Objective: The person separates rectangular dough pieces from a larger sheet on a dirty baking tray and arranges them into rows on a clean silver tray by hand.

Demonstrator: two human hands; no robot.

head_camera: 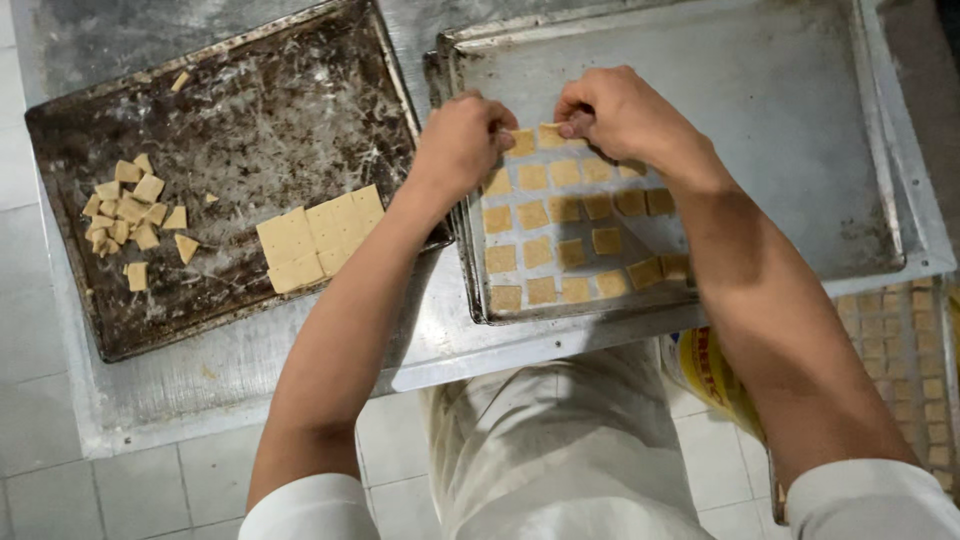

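Observation:
My left hand and my right hand meet over a grey metal baking tray. Each pinches a small tan square of dough at the far end of the rows: the left near a dough piece, the right on a dough piece. Several dough squares lie in neat rows across the tray's near left part. My forearms hide some of them.
A dark, floured tray at the left holds a slab of uncut dough squares and a heap of loose scraps. Both trays rest on a steel table. More filled trays sit low at the right, beside a yellow bag.

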